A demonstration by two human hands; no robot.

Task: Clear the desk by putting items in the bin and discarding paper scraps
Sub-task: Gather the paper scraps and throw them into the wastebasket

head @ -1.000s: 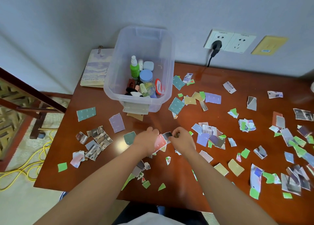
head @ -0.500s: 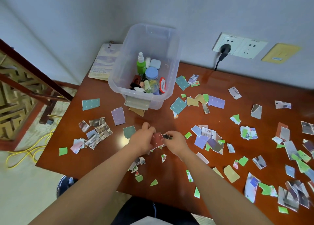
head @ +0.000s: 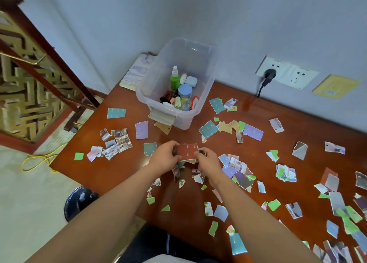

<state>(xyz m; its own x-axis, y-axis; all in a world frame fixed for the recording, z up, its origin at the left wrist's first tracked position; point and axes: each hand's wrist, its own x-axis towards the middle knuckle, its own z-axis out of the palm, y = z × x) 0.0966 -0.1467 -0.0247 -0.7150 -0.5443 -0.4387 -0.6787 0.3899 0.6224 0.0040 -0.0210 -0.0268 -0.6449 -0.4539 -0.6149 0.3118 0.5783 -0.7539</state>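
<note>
At the near middle of the glossy reddish-brown wooden desk (head: 258, 113), the left hand (head: 164, 157) and the right hand (head: 208, 164) meet over a small heap of torn paper. Both grips pinch one red-brown rectangular paper scrap (head: 187, 151) with small white marks, the left at its left edge and the right at its lower right corner. More pieces are bunched under it between the fingers; how many cannot be told. The clear plastic bin (head: 198, 52) stands at the far side of the desk by the wall, apart from the hands. It holds a green spray bottle (head: 174, 80), a blue-lidded jar (head: 185, 89) and other small items. Torn scraps in teal (head: 116, 113), lilac, green and printed photo paper lie scattered across the desk, thickest to the right. A spiral notebook (head: 137, 74) lies at the far left corner, just beside the bin.
</note>
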